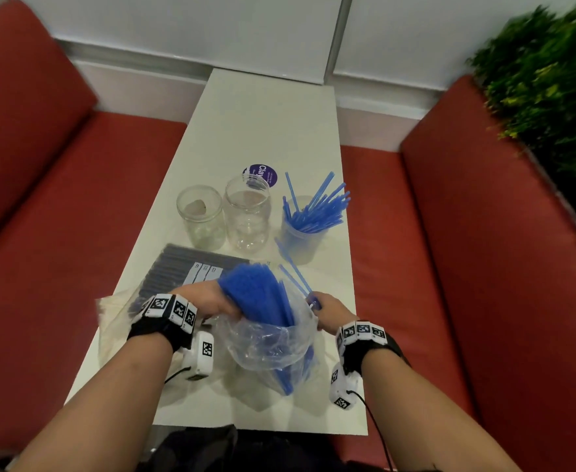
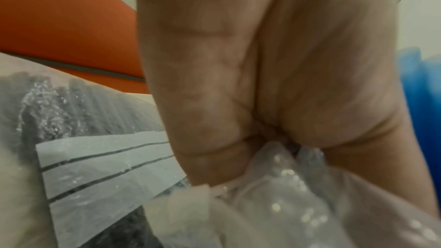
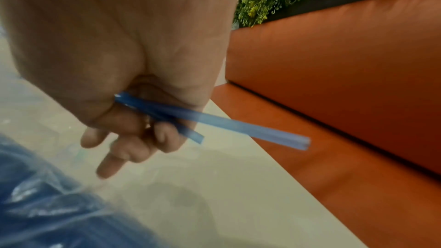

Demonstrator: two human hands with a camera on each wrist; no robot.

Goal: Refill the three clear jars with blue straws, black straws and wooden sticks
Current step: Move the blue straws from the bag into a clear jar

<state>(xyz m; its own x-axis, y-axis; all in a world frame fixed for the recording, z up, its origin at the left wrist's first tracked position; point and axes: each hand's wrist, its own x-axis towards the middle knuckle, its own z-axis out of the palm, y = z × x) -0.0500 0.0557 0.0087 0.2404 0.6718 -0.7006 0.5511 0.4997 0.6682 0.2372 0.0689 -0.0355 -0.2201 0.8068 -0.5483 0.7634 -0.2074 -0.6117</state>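
A clear plastic bag (image 1: 266, 345) full of blue straws (image 1: 259, 291) stands upright in front of me on the white table (image 1: 266, 124). My left hand (image 1: 208, 301) grips the bag's bunched rim (image 2: 274, 176) on its left side. My right hand (image 1: 327, 311) holds a few loose blue straws (image 3: 214, 120) at the bag's right side, and they point up towards the jars. The right jar (image 1: 301, 233) holds several blue straws. The middle jar (image 1: 247, 212) and left jar (image 1: 201, 216) hold no straws or sticks.
A flat pack of black straws (image 1: 184, 270) with a white label (image 2: 107, 167) lies under my left hand. A purple round sticker (image 1: 262, 173) sits behind the jars. Red benches (image 1: 484, 267) flank the table, with green plants (image 1: 548, 86) at the right.
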